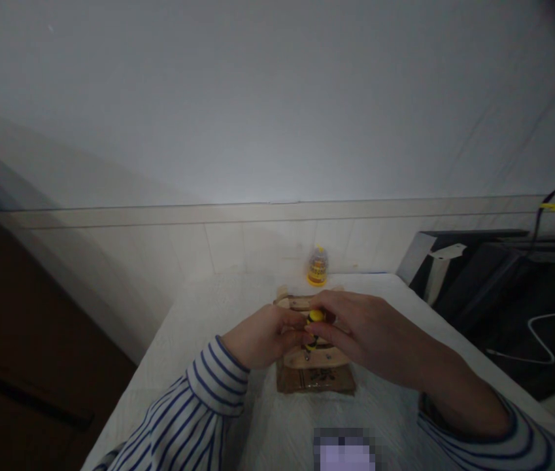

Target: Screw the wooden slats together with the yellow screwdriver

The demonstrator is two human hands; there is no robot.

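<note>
A short yellow-and-black screwdriver [315, 316] stands nearly upright between my hands, over a wooden piece with slats [301, 358]. My right hand [355, 320] pinches its yellow top from the right. From the left, my left hand [277, 332] is closed with its fingertips against the screwdriver's side. Small metal screws [329, 356] show on the front slat. Under the wood lies a brown packet [316, 379] with dark printed characters. The screwdriver's lower tip and much of the wooden piece are hidden by my fingers.
Against the wall, at the back of the white table [223, 297], stands a yellow cone-shaped container with a clear cover [317, 267]. A blurred-out lilac object [344, 456] lies at the front edge. Dark items and a white cable [532, 327] are at right.
</note>
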